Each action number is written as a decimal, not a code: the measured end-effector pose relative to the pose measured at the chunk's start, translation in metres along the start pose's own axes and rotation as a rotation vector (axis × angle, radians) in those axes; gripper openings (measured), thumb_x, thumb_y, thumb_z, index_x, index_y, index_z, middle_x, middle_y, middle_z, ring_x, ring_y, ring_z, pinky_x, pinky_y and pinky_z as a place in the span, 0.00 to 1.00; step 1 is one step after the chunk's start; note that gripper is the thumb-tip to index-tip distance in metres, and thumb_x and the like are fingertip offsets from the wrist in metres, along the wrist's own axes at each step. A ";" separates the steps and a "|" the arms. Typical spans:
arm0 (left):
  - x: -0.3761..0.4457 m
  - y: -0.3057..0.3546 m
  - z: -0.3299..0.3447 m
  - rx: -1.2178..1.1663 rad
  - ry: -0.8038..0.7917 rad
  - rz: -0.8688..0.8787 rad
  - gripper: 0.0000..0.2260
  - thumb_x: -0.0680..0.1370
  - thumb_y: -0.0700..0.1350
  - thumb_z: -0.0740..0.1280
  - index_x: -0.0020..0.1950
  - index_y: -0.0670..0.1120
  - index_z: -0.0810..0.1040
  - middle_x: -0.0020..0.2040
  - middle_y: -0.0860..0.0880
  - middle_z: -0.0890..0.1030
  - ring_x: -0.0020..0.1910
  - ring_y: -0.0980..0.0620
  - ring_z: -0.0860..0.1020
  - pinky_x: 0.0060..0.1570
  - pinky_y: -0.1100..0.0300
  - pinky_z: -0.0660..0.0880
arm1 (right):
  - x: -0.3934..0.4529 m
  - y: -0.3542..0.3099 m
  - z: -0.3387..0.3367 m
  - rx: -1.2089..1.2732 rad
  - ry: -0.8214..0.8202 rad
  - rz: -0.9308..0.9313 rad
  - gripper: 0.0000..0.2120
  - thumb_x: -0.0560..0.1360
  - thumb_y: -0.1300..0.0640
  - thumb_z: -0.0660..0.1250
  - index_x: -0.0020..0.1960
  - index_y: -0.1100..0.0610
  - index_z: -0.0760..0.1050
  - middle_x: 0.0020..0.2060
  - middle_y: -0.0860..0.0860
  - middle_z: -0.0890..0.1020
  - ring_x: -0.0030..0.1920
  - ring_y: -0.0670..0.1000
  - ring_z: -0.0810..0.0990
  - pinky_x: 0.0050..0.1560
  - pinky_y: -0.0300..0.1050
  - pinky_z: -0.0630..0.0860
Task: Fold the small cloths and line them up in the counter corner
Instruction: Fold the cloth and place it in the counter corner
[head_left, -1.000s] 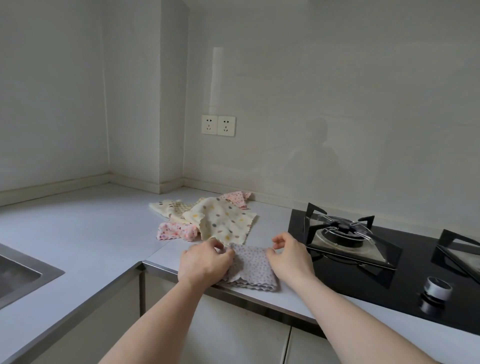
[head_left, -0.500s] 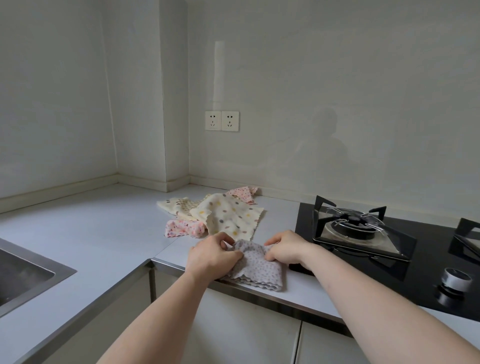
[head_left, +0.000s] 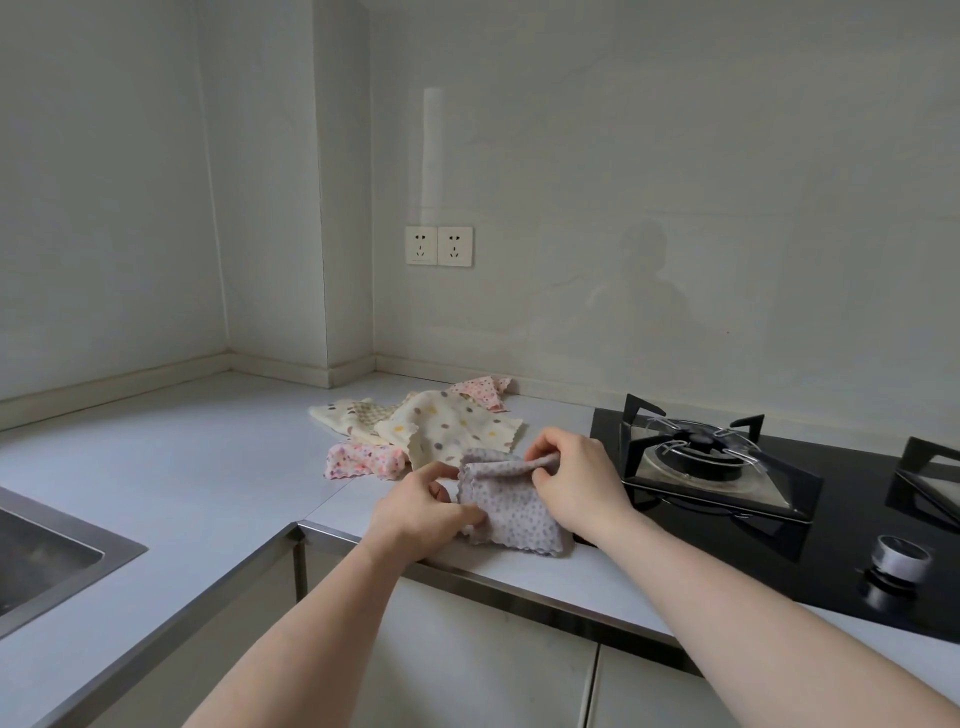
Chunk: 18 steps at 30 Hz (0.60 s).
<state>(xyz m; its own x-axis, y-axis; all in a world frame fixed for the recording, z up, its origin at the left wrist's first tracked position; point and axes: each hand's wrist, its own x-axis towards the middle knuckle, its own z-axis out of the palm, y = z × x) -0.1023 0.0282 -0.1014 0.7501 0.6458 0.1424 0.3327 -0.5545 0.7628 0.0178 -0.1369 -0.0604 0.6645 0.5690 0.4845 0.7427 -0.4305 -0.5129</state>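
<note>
The grey dotted cloth (head_left: 511, 512) lies at the table (head_left: 156, 467) front edge between both hands. Left hand (head_left: 421, 512) pinches its left edge; right hand (head_left: 571, 480) pinches its raised far edge. Beyond lies a loose pile of unfolded cloths (head_left: 431, 428).

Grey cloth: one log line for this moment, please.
hands: left, right both pinch grey cloth | cloth: partly folded, counter front edge | pile: unfolded

A grey dotted cloth (head_left: 511, 506) lies partly folded at the tabletop's front edge. Behind it, toward the back corner, sit four or so crumpled cloths: cream dotted (head_left: 451, 428), pink (head_left: 361, 460), cream (head_left: 345, 414), pink (head_left: 480, 389).
</note>
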 end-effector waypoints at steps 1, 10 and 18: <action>0.000 -0.001 0.000 0.012 -0.005 0.005 0.20 0.63 0.57 0.76 0.54 0.61 0.78 0.35 0.59 0.81 0.37 0.60 0.80 0.46 0.58 0.78 | -0.003 0.002 0.000 -0.015 0.001 -0.030 0.13 0.75 0.64 0.67 0.42 0.46 0.77 0.41 0.43 0.81 0.45 0.44 0.77 0.38 0.36 0.68; 0.000 -0.006 -0.005 -0.079 -0.085 0.015 0.13 0.64 0.51 0.67 0.47 0.60 0.80 0.39 0.57 0.86 0.41 0.53 0.83 0.50 0.55 0.82 | -0.042 0.025 0.008 -0.038 -0.062 -0.148 0.10 0.75 0.61 0.69 0.43 0.46 0.76 0.44 0.40 0.77 0.50 0.40 0.73 0.47 0.36 0.71; -0.002 0.000 -0.004 -0.158 -0.034 0.014 0.32 0.63 0.75 0.60 0.43 0.50 0.85 0.40 0.52 0.86 0.44 0.51 0.83 0.53 0.51 0.78 | -0.052 0.031 0.021 0.018 -0.044 -0.180 0.08 0.71 0.60 0.70 0.42 0.47 0.80 0.41 0.39 0.79 0.51 0.41 0.74 0.49 0.32 0.70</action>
<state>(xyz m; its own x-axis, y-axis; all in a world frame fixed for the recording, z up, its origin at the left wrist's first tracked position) -0.1055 0.0291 -0.0993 0.7740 0.6188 0.1343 0.2298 -0.4722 0.8510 0.0048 -0.1656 -0.1165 0.5163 0.6660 0.5385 0.8475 -0.3067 -0.4332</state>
